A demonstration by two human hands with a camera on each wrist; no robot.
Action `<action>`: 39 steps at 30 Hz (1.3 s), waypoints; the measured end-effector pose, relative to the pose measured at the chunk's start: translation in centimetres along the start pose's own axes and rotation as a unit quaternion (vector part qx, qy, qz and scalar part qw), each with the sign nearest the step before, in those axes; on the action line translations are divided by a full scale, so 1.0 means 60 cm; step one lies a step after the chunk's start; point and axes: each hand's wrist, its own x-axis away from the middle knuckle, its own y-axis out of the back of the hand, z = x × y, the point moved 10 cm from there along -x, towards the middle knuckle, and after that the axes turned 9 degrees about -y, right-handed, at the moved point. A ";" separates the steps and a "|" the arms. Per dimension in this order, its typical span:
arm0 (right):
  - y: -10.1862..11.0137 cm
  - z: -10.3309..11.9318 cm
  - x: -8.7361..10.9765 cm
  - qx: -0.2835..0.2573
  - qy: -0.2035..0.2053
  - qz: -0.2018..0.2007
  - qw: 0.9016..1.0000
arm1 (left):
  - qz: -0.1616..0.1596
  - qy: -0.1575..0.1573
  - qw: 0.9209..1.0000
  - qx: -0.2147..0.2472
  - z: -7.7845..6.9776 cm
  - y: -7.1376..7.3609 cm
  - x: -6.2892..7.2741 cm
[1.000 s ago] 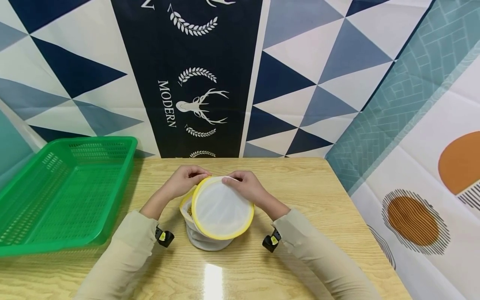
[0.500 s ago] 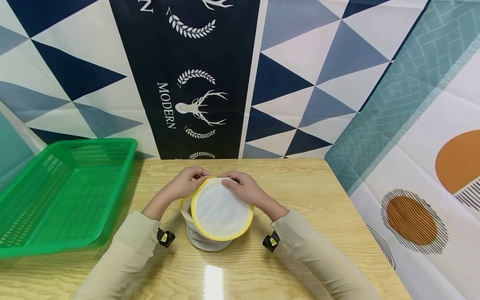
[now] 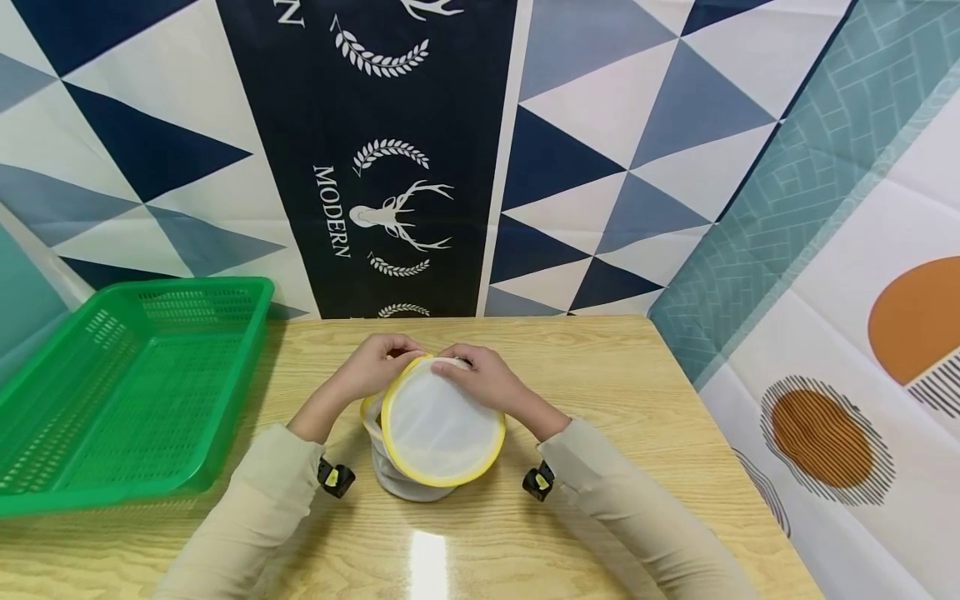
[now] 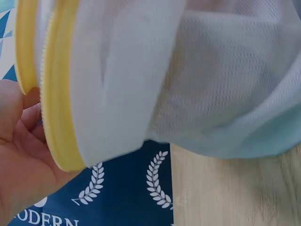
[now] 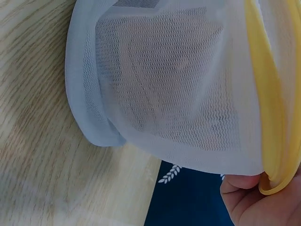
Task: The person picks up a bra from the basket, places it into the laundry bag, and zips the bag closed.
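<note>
A white mesh laundry bag (image 3: 414,485) with yellow zipper trim stands on the table. Its round lid (image 3: 442,425) is tilted up towards me, and a gap shows on the left between lid and body. My left hand (image 3: 377,367) grips the yellow rim at the far left side. Beside it, my right hand (image 3: 483,379) pinches the lid's far edge, thumb on the white face. The left wrist view shows two yellow bands (image 4: 59,94) apart, with fingers at them. In the right wrist view, the right fingers (image 5: 242,183) hold the yellow trim at its lower end.
A large green plastic basket (image 3: 258,333) stands on the left of the wooden table (image 3: 600,400). Behind the table hangs a patterned wall cloth (image 3: 570,167). Black wrist cameras sit under both sleeves, close to the bag.
My right hand and thumb have shifted slightly left along the lid's edge. The lid has moved slightly left and down with the hands. Both hands keep their hold.
</note>
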 end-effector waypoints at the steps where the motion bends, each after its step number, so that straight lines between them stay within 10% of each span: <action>1: 0.000 0.001 0.000 0.001 0.002 0.001 1.000 | -0.002 -0.001 1.000 -0.002 0.000 0.001 0.000; 18: 0.012 -0.027 0.005 -0.037 -0.049 -0.003 0.998 | -0.029 0.022 0.999 0.000 0.018 0.013 0.020; 39: -0.001 0.005 -0.006 0.038 0.010 -0.009 0.999 | -0.059 0.020 0.997 0.039 0.014 0.007 0.019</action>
